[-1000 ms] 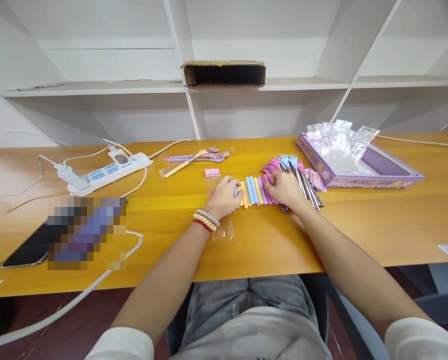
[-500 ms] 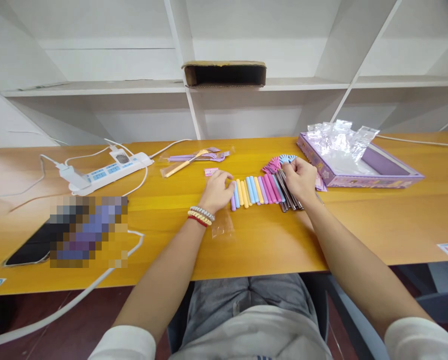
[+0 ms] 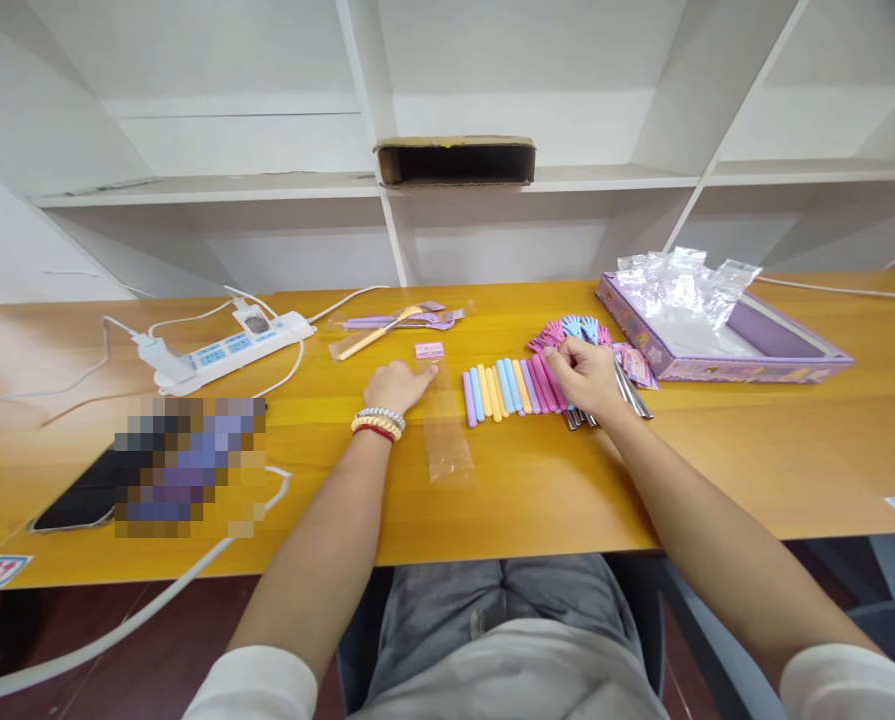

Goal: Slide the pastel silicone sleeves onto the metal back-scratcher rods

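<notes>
The row of coloured handles [image 3: 506, 386] lies side by side on the desk [image 3: 529, 500], between the two hands. The right hand [image 3: 586, 378] is at the row's right end, fingers curled; whether they clamp a handle cannot be determined. The left hand [image 3: 396, 388] is beside the clear bag [image 3: 448, 440], thumb extended toward it; finger contact and spacing cannot be determined. Metal rods [image 3: 631, 394] project beyond the right hand, near the purple box [image 3: 747, 368].

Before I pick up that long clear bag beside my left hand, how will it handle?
The clear bag is probably light, as it lies flat with nothing visible inside. Its thin, see-through film, already wrinkled near the bottom, will likely flop.
</notes>
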Action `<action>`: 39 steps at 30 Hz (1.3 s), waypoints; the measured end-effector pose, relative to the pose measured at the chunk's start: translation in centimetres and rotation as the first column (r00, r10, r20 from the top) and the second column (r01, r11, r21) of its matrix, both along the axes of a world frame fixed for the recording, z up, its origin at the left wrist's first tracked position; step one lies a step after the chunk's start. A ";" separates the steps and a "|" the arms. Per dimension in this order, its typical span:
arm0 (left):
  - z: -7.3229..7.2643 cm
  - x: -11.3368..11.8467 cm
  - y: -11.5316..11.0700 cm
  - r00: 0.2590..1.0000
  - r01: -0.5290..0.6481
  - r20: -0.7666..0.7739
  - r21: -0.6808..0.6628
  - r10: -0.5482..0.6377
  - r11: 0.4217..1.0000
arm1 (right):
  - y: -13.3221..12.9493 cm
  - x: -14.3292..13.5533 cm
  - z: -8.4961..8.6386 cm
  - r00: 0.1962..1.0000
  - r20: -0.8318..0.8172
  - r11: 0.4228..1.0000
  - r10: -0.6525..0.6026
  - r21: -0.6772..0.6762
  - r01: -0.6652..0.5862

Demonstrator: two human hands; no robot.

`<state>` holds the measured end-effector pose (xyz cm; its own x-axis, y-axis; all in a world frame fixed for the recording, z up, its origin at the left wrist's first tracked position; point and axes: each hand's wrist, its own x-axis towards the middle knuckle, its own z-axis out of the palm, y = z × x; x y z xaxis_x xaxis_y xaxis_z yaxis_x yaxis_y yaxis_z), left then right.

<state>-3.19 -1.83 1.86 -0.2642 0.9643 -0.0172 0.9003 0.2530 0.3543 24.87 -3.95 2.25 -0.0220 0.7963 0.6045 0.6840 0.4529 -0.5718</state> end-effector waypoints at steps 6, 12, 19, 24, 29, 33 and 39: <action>-0.2 -0.3 0.3 1.000 0.007 0.027 -0.032 -0.006 0.999 | -0.4 -0.4 -0.1 0.999 0.053 1.000 0.010 0.020 -0.011; -0.5 -1.4 0.8 0.902 0.069 0.425 0.037 -0.078 0.997 | -0.5 -0.8 -0.5 0.992 0.058 0.991 0.115 0.058 -0.118; 2.3 2.1 -2.0 0.532 0.346 0.772 0.175 -0.347 0.922 | -0.1 -1.2 -1.2 0.955 -0.138 0.965 0.263 0.045 -0.259; 2.0 4.8 -3.5 0.361 0.601 0.803 0.190 -0.475 0.776 | 0.3 -1.4 -1.8 0.872 -0.350 0.934 0.342 0.025 -0.356; 1.2 5.2 -3.3 0.406 0.608 0.762 0.187 -0.505 0.771 | 0.6 -1.4 -2.0 0.816 -0.435 0.902 0.382 -0.016 -0.431; 1.4 5.2 -3.5 0.359 0.608 0.785 0.214 -0.505 0.765 | 0.7 -1.4 -1.9 0.786 -0.494 0.892 0.372 -0.045 -0.450; 1.0 5.8 -3.6 0.279 0.439 0.846 0.309 -0.455 0.843 | -0.1 -2.0 -1.5 0.777 -0.500 0.852 0.383 -0.135 -0.506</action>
